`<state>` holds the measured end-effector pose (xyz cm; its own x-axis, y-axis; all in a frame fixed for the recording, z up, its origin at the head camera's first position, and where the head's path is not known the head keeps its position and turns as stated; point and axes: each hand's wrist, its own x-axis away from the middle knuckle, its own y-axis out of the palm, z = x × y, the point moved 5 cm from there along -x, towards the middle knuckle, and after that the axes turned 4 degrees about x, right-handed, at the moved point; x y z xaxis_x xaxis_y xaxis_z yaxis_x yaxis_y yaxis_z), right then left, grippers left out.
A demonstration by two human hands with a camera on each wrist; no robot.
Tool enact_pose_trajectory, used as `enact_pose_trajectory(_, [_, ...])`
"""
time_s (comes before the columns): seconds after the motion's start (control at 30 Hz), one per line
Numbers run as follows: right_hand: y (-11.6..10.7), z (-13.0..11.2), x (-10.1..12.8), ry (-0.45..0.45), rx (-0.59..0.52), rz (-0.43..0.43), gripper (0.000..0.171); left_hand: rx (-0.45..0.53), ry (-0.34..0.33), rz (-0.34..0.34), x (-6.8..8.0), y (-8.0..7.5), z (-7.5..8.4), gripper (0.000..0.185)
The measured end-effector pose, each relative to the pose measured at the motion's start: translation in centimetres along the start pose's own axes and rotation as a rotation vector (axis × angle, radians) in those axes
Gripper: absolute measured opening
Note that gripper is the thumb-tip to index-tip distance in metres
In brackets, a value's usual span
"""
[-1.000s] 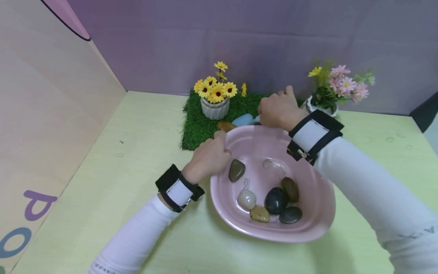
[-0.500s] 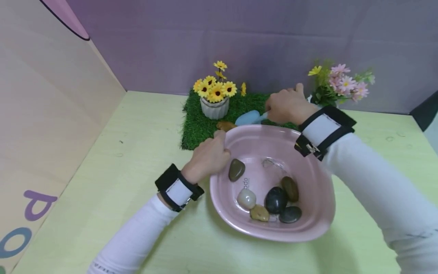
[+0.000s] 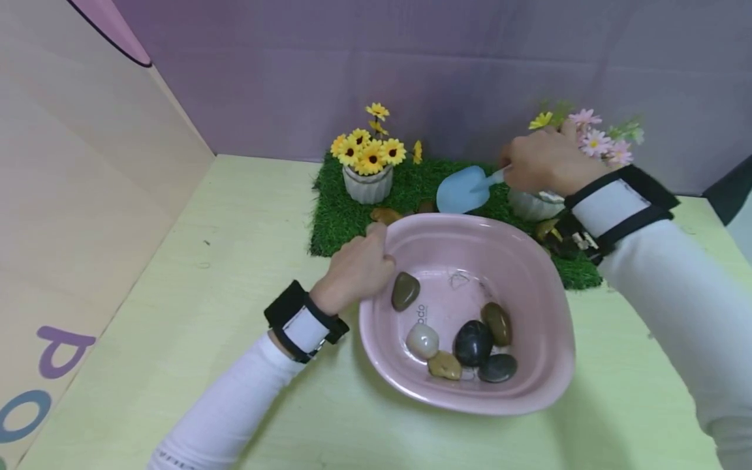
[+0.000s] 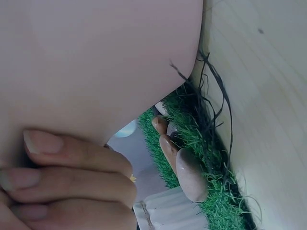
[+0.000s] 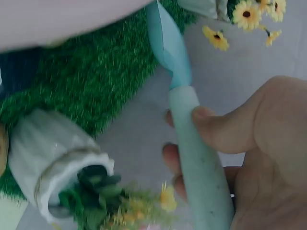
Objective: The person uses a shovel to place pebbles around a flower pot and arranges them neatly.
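A pink bowl [image 3: 529,274] holding several smooth stones [image 3: 472,343] sits on the yellow-green table. My left hand [image 3: 358,267] grips its left rim; the left wrist view shows the fingers [image 4: 72,179] curled against the bowl's wall [image 4: 96,62]. My right hand [image 3: 543,163] holds a light blue trowel [image 3: 461,189] by its pale handle [image 5: 199,167], blade raised above the green grass mat [image 3: 346,215]. A brown stone [image 3: 384,214] lies on the mat by the bowl's rim.
A white pot of yellow flowers [image 3: 369,163] stands on the mat's back left. A white pot with pink flowers [image 3: 537,202] stands at the back right, beneath my right hand. A purple wall closes the back and a beige board the left.
My right hand has lifted the blue trowel off the mat and carried it up and to the right, toward the pink-flower pot. The left hand and bowl have stayed put.
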<state>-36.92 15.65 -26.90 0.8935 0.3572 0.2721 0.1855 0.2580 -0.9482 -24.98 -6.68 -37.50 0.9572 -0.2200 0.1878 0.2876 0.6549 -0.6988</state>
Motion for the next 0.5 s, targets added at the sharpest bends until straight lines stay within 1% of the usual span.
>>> enact_pose_trajectory(0.1, [-0.3,1.1,0.5,0.027,0.013,0.036,0.042,-0.001,-0.007,-0.008,0.0,0.1,0.0,0.051])
enact_pose_trajectory(0.2, [-0.6,1.8,1.2,0.056,0.028,0.103,0.041,-0.002,-0.01,-0.01,0.0,0.0,0.1,0.052])
enact_pose_trajectory(0.27, [-0.8,2.1,1.6,0.07,0.018,0.15,0.04,-0.004,-0.008,-0.009,0.0,0.0,0.1,0.051])
enact_pose_trajectory(0.4, [-1.3,2.3,2.4,0.067,-0.049,0.253,0.036,-0.007,-0.001,-0.003,-0.1,-0.1,0.1,0.05])
enact_pose_trajectory(0.43, [-1.3,2.3,2.5,0.059,-0.081,0.263,0.036,-0.008,-0.001,-0.004,-0.1,-0.1,0.1,0.05])
enact_pose_trajectory(0.5, [-1.3,2.1,2.8,0.027,-0.155,0.255,0.036,-0.007,-0.003,-0.005,-0.1,-0.1,0.0,0.05])
